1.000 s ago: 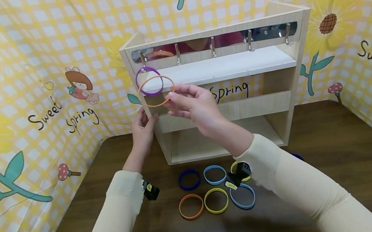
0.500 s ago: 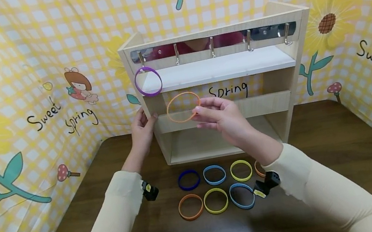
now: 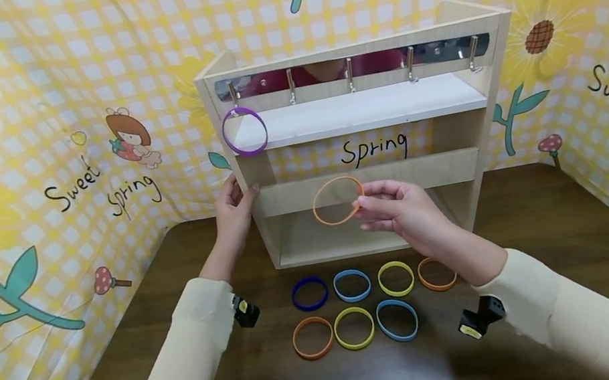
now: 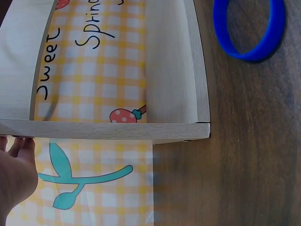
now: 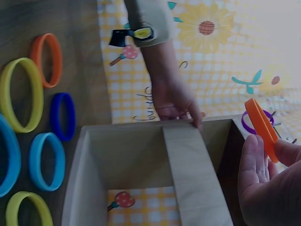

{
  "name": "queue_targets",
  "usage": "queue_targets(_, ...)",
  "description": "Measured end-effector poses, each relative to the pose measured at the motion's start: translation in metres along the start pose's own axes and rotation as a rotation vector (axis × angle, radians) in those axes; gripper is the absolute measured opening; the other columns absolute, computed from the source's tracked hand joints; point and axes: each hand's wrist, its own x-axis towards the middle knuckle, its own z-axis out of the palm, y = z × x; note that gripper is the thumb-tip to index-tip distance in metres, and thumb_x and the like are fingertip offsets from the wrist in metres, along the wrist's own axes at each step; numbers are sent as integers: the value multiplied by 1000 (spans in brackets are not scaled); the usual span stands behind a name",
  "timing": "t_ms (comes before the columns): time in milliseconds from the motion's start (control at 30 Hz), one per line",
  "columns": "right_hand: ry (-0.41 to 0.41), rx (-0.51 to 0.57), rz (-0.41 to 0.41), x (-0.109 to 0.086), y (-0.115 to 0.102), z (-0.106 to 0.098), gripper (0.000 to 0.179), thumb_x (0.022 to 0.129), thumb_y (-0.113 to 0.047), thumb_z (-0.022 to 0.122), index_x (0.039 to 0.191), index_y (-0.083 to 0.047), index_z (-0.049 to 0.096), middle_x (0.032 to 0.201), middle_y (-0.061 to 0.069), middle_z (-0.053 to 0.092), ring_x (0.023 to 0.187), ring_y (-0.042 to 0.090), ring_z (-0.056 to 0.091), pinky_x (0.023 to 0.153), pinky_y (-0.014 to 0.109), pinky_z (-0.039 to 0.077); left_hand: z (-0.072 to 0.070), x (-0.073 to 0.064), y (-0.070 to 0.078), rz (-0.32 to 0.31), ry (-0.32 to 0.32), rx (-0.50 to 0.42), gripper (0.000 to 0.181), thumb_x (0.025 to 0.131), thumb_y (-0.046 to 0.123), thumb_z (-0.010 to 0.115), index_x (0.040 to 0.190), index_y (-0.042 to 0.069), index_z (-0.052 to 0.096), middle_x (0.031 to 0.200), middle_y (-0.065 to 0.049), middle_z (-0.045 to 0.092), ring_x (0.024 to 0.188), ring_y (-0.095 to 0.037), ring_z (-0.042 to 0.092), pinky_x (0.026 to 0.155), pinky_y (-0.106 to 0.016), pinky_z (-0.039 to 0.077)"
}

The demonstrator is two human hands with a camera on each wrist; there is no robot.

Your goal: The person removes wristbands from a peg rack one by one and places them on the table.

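Note:
My right hand (image 3: 406, 209) pinches an orange silicone wristband (image 3: 316, 214) between thumb and fingers, in front of the lower part of a wooden shelf rack (image 3: 305, 194). In the right wrist view the same orange wristband (image 5: 261, 127) stands at the fingertips. My left hand (image 3: 234, 212) holds the rack's left side panel, its thumb at the front edge; the left wrist view shows only part of that hand (image 4: 19, 176). A purple wristband (image 3: 265, 130) hangs from the leftmost metal hook (image 3: 232, 94) on the rack.
Several wristbands lie in two rows before the rack: dark blue (image 3: 295, 300), light blue (image 3: 337, 293), yellow (image 3: 381, 286) and orange (image 3: 421, 279) behind; orange (image 3: 296, 347), yellow (image 3: 338, 337) and light blue (image 3: 381, 329) nearer. More metal hooks (image 3: 350, 76) line the mirrored strip.
My right hand has drawn the orange wristband down and right, away from the purple one on the hook. The left hand has stayed on the rack's side.

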Motion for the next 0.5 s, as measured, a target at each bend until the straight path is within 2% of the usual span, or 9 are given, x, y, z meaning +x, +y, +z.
queue_targets(133,-1,-38,19,-5,7,-11,30,96,-8,61,123,5,53,97,8,70,92,23,69,80,37,55,0,-1,0,2,-1,-9,51,95,1,56,143,-4,42,135,-28,51,109,-19,57,87,-27,49)
queue_targets(333,-16,-87,42,-13,18,-29,27,96,-7,62,119,5,56,97,8,69,91,21,68,80,36,55,0,0,0,7,-1,-18,51,94,0,56,142,-6,41,135,-30,50,117,-34,53,89,-29,49)
queue_targets(500,-25,-112,47,-20,25,-45,25,95,-6,63,116,5,56,96,7,69,90,19,68,81,36,55,0,0,0,6,1,-21,51,94,-1,56,142,-7,41,135,-29,51,118,-34,53,89,-29,48)
